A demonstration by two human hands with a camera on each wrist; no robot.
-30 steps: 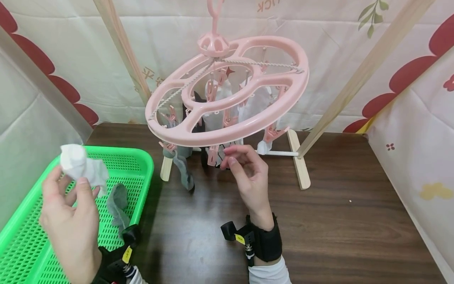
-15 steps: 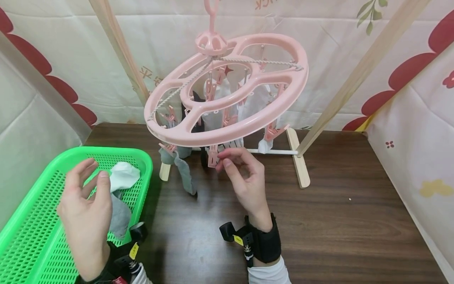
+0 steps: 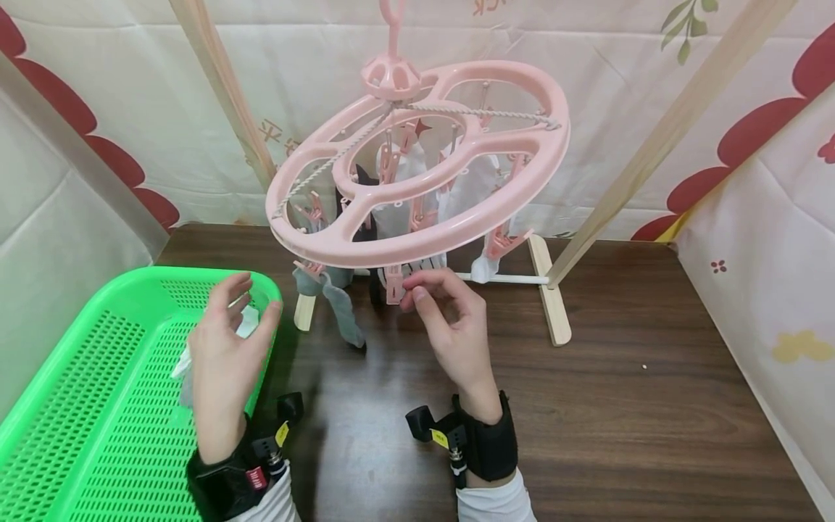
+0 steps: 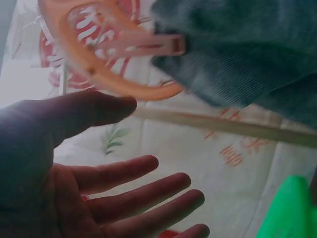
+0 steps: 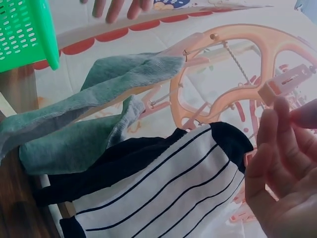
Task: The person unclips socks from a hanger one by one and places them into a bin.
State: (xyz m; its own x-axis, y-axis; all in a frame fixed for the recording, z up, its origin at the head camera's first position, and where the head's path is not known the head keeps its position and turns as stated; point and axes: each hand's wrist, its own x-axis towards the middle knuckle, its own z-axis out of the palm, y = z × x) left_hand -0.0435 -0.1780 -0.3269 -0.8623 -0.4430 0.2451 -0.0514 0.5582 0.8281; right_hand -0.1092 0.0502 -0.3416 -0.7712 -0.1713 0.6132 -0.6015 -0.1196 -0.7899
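Note:
In the head view my left hand (image 3: 228,348) hovers over the right side of the green basket (image 3: 124,348), fingers spread and holding nothing. It partly hides a white cloth piece (image 3: 248,321) in the basket. My right hand (image 3: 453,330) is raised beneath the front rim of a pink round clip hanger (image 3: 417,250). Its fingers are loosely bent, with the tips beside a pink clothes peg (image 3: 394,285); the right wrist view shows the fingertips at the peg (image 5: 285,84), apparently not gripping it. A grey sock (image 3: 339,312) hangs from another peg left of this hand.
A striped sock (image 5: 168,183) with dark ends hangs behind the front peg. Several other pegs and white socks (image 3: 476,181) hang under the ring. Wooden stand legs (image 3: 550,297) stand on the dark brown table (image 3: 620,420). Patterned fabric encloses the back and sides.
My left hand has let go of the white cloth piece, which dropped into the basket, and has moved right toward the basket's edge. The right hand has stayed almost still by the peg.

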